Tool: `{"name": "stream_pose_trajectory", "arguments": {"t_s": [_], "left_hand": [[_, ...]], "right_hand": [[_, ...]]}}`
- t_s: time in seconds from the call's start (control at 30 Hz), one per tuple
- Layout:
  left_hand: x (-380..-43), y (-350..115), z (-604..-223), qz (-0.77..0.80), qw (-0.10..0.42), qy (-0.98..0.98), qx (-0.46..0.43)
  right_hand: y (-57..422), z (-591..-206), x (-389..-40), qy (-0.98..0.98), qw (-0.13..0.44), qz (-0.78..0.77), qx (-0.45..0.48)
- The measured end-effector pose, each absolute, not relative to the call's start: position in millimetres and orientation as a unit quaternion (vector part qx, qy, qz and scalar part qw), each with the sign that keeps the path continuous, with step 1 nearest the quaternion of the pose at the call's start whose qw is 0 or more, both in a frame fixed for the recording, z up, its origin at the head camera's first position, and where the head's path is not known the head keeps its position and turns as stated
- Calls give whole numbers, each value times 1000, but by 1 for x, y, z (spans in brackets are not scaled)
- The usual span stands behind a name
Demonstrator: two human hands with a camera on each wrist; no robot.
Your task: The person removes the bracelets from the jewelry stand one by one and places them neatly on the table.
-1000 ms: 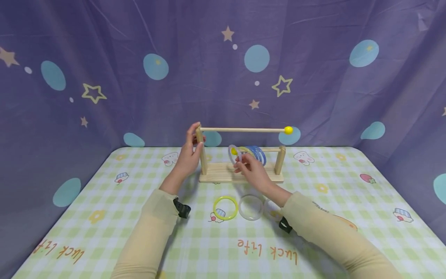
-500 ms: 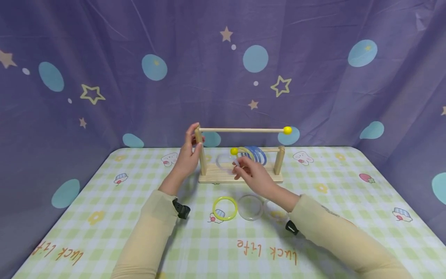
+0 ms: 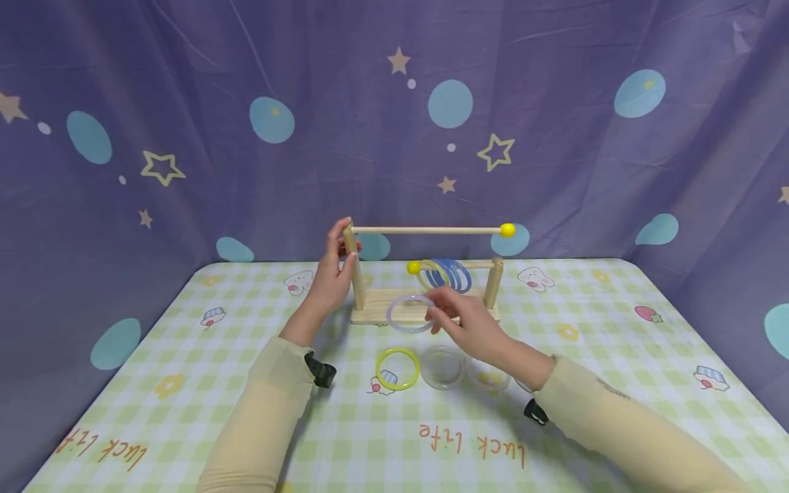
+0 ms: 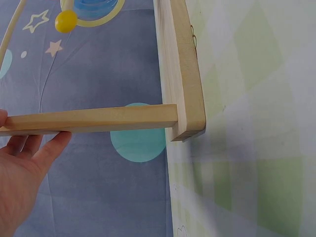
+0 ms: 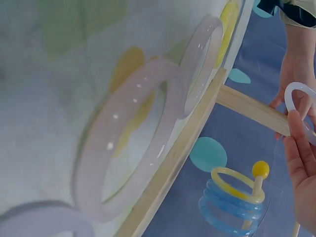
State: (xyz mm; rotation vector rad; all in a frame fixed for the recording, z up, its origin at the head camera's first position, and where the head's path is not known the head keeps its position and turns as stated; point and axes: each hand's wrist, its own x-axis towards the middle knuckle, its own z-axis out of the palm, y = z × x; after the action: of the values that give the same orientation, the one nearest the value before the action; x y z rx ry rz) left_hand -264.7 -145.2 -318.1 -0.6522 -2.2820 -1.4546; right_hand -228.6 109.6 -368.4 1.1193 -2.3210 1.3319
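A wooden stand with two posts and a base [image 3: 382,301] stands at the back of the table. My left hand [image 3: 331,286] grips its left post [image 3: 357,277], fingers on one side and thumb on the other. My right hand [image 3: 473,327] pinches a pale translucent ring [image 3: 409,331] by its right edge, in front of the base. Behind it, the lower rod ends in a yellow ball [image 3: 414,268] and carries a pale yellow ring [image 5: 221,170] and several blue rings [image 5: 229,210]. The upper rod [image 3: 425,230] bears no ring.
On the checked cloth in front of the stand lie a yellow-green ring [image 3: 379,370] and two pale clear rings, one in the middle [image 3: 444,387] and one to its right [image 5: 91,173]. Part of another pale ring [image 5: 39,219] shows beyond them. A purple curtain [image 3: 345,157] hangs behind.
The pale ring in my right hand was around the lower rod's yellow ball; it has come off and moved down toward me. My left hand has stayed on the post.
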Motion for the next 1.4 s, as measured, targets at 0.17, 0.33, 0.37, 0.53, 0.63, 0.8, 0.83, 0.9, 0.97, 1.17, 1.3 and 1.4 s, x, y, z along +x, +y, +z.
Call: {"name": "stream_pose_trajectory", "arguments": {"t_s": [0.17, 0.33, 0.37, 0.53, 0.63, 0.8, 0.83, 0.9, 0.97, 1.17, 1.3, 1.4], "left_hand": [[-264, -146, -319, -512, 180, -808, -231], [-265, -146, -319, -509, 184, -807, -236], [-265, -146, -318, -508, 185, -806, -238], [-266, -146, -318, -502, 194, -805, -249], [-267, -146, -318, -501, 195, -805, -250], [-266, -146, -318, -504, 186, -808, -241], [-266, -146, -318, -506, 184, -809, -238], [-266, -146, -318, -506, 180, -811, -232], [-266, -146, -319, -507, 177, -812, -229], [-266, -147, -319, -510, 174, -811, -226], [-267, -147, -319, -511, 173, -810, -229], [-266, -147, -319, -512, 175, -809, -231]], "right_hand": [[119, -370, -224, -807, 105, 456, 361], [127, -370, -216, -809, 73, 452, 368], [128, -371, -214, -808, 66, 452, 372], [128, -374, -203, -809, 18, 446, 382], [126, -378, -197, -810, -10, 440, 387], [119, -384, -188, -804, -49, 437, 400], [118, -386, -186, -803, -58, 436, 402], [115, -388, -184, -803, -78, 434, 400], [112, -390, -182, -805, -98, 429, 398], [105, -395, -179, -812, -144, 404, 396], [101, -397, -179, -812, -155, 393, 404], [96, -398, -180, -821, -143, 369, 413]]}}
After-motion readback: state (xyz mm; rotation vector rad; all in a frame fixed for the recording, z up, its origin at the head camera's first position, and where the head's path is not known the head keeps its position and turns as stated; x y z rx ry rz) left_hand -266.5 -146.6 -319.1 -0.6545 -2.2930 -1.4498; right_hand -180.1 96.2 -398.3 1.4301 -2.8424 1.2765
